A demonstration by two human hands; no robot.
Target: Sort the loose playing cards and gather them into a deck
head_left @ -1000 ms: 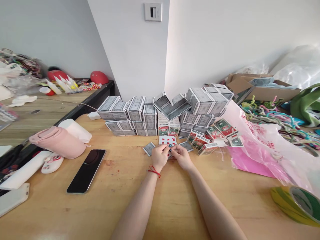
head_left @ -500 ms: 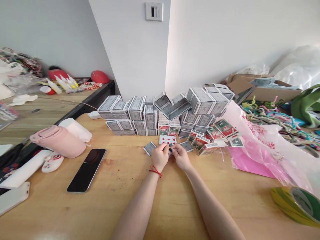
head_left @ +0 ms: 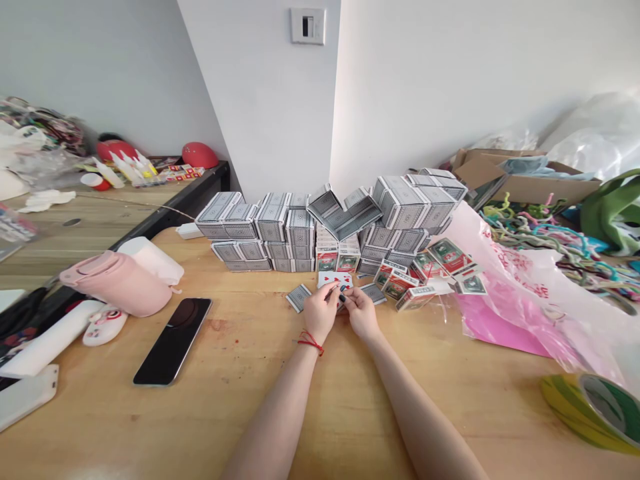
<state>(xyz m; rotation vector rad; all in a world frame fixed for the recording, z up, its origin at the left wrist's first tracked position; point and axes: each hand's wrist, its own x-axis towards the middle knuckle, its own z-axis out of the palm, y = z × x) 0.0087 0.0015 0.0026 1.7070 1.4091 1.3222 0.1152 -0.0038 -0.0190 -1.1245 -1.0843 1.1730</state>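
Close over a hearts card (head_left: 331, 277)

A phone (head_left: 173, 342) lies at nine o'clock. The left hand (head_left: 321, 315) has curled fingers; just beyond its fingertips, at twelve o'clock, is the card. The right hand's (head_left: 363, 316) fingers bend inward. I can't tell if either grips anything. Card boxes (head_left: 400, 283) sit at two.

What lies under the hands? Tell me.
Beyond the left hand and right hand, a card with red hearts partly shows; whatever lies directly beneath them is covered.
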